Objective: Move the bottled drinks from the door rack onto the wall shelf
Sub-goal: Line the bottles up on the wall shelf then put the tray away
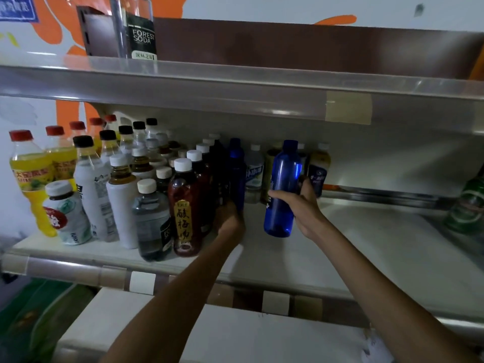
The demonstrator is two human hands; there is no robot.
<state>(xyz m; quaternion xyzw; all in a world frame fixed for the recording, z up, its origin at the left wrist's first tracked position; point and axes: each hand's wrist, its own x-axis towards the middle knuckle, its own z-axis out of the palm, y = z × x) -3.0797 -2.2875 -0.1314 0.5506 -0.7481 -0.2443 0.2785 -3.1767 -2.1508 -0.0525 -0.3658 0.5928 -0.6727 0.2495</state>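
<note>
My right hand point(301, 205) grips a blue bottle point(281, 189) by its middle, upright and just above the white wall shelf point(366, 247). My left hand point(229, 218) grips the base of a darker blue bottle point(237, 174) that stands at the right end of the packed rows. Many bottled drinks crowd the shelf's left half: yellow ones with red caps point(31, 179), white ones point(94, 195), and a dark tea bottle point(184, 210) at the front. Several more bottles point(254, 174) stand at the back behind my hands.
An upper shelf point(235, 82) overhangs close above, carrying a Forest Soda bottle point(140, 30). A green bottle point(466, 205) stands at the far right. The shelf's right half point(392, 231) holds nothing else. A white box top point(209, 334) lies below the shelf's front edge.
</note>
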